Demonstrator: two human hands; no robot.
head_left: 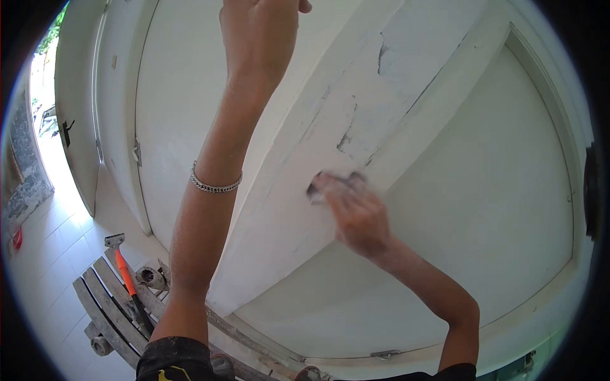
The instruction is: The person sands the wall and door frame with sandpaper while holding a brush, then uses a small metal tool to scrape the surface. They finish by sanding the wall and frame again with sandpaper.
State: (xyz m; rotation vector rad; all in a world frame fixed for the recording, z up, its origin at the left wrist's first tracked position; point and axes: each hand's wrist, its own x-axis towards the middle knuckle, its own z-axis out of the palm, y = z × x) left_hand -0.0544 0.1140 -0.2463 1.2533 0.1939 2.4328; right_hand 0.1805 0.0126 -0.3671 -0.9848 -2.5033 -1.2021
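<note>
My right hand point(357, 214) presses a small dark piece of sandpaper point(330, 184) flat against a white wall column point(318, 146) with cracked, flaking paint; the hand is blurred. My left hand point(260, 32) is raised high at the top of the view, resting on the white surface above, fingers cut off by the frame edge. A silver chain bracelet point(216, 184) sits on my left wrist.
White door panels point(495, 209) flank the column. Below left, a wooden ladder-like frame point(108, 305) lies on the tiled floor with an orange-handled scraper point(124, 267) on it. An open doorway point(44, 114) is at the far left.
</note>
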